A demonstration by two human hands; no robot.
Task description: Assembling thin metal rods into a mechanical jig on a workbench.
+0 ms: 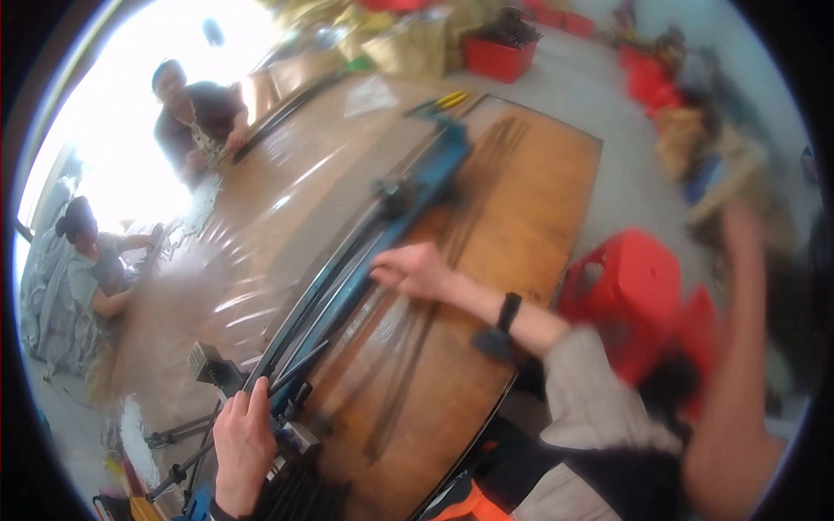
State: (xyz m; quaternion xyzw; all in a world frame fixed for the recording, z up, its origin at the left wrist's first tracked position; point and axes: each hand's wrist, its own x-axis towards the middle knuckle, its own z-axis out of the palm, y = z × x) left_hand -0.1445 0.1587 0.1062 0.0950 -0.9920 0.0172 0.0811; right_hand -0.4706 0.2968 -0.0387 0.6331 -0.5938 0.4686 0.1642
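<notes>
Head view: a long blue metal rail (350, 288) slants across the wooden table (530, 200), just beside the curled fingers of the right hand (419, 271). The left hand (245, 445), fingers close together, is at its near end; whether either grips, I cannot tell.

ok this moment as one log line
left hand: near end of blue rail | right hand: by rail's middle, grip unclear | nearby: wooden table, red stool
</notes>
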